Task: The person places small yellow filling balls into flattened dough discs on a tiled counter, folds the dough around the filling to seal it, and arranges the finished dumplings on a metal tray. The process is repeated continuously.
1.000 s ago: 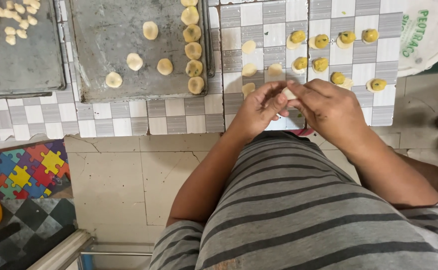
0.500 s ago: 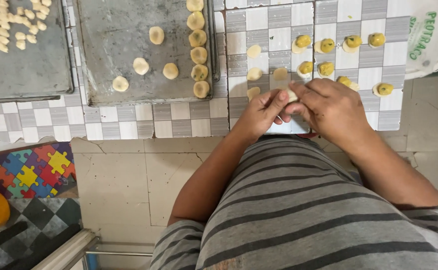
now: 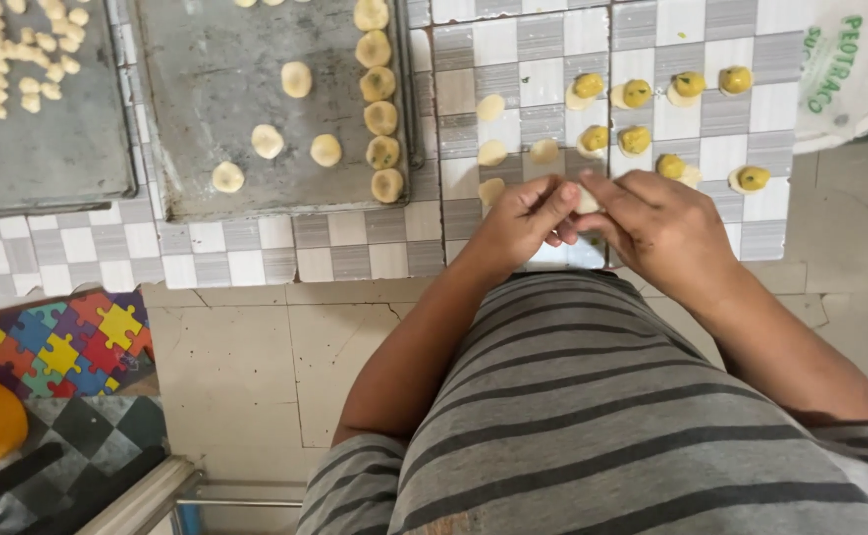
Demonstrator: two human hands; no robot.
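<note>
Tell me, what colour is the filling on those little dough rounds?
Yellow, on pale dough rounds, seen in the head view.

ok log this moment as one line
left hand: pinching dough piece | right hand: pinching same piece | below: checkered cloth | near: filled dough rounds, metal tray

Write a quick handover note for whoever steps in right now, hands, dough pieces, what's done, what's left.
Left hand and right hand: together at the counter edge, fingers pinching one small dough piece.
Metal tray: a column of shaped pieces along its right side, a few loose ones mid-tray.
Tiled counter: plain dough discs, and discs topped with yellow filling, still open.
Done: the pieces on the tray.
Left: the open filled discs and the plain ones.
</note>
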